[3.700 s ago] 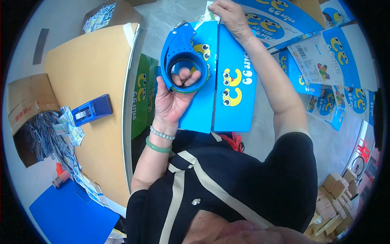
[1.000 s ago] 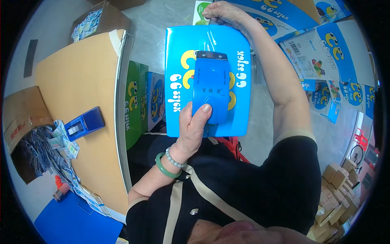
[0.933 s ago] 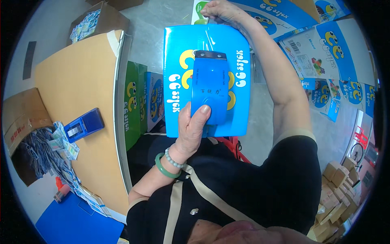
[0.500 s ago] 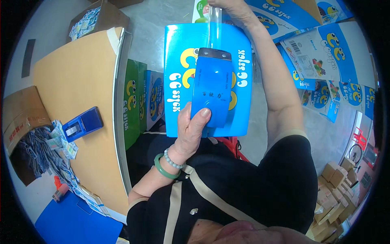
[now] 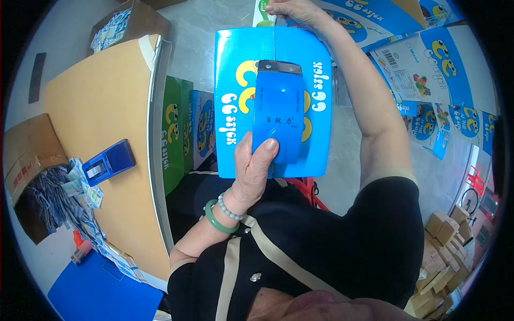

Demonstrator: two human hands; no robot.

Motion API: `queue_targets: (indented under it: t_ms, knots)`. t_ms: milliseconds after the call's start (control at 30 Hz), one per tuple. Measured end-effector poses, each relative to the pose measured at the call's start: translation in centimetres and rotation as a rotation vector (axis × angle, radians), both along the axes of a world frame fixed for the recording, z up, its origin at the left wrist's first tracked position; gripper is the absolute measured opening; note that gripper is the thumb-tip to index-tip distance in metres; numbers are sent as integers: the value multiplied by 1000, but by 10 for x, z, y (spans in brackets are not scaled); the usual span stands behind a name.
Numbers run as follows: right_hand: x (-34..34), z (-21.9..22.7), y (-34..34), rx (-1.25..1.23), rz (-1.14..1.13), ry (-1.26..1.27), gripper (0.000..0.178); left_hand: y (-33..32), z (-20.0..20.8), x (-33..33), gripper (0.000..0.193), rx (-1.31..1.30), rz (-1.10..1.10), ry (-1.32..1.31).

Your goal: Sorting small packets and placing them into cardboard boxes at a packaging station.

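My left hand [image 5: 251,170] is closed around a blue tape dispenser [image 5: 277,109], thumb on top. The dispenser's toothed metal edge points away from me, over the face of a bright blue carton [image 5: 316,155] with yellow cartoon figures. Beyond the carton's far edge, my right hand [image 5: 301,12] has its fingers pinched together. A thin line of clear tape [image 5: 274,40] runs between that pinch and the dispenser; its width hardly shows. The carton's underside and the dispenser's roll are hidden.
On my left is a wooden table [image 5: 107,214] with a second blue tape dispenser [image 5: 108,162] and small packets [image 5: 80,184] spilling from a brown carton [image 5: 32,144]. Green cartons [image 5: 174,134] stand beside the table. Blue-and-white cartons [image 5: 423,69] are at the right.
My right hand has shifted slightly left and away from me. The clear tape, a broad band before, now shows as a thin line. My left hand and dispenser have barely moved.
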State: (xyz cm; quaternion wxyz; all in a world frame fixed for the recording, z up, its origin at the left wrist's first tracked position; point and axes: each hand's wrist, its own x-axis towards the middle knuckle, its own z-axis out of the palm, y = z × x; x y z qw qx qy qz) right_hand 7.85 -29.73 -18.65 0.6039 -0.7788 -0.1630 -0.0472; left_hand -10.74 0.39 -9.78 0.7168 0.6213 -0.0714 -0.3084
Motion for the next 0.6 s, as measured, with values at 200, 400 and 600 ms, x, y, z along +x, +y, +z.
queue_targets:
  t_ms: [200,400,600]
  knots:
    - [18,-34,-7,-269,140,542,24,-4,-5,0,42,-26,26,55]
    - [23,-53,-9,-256,245,758,35,-1,-6,-2,39,-78,-24,5]
    - [7,19,1,-659,23,748,53,-3,-5,4,36,-93,-32,-14]
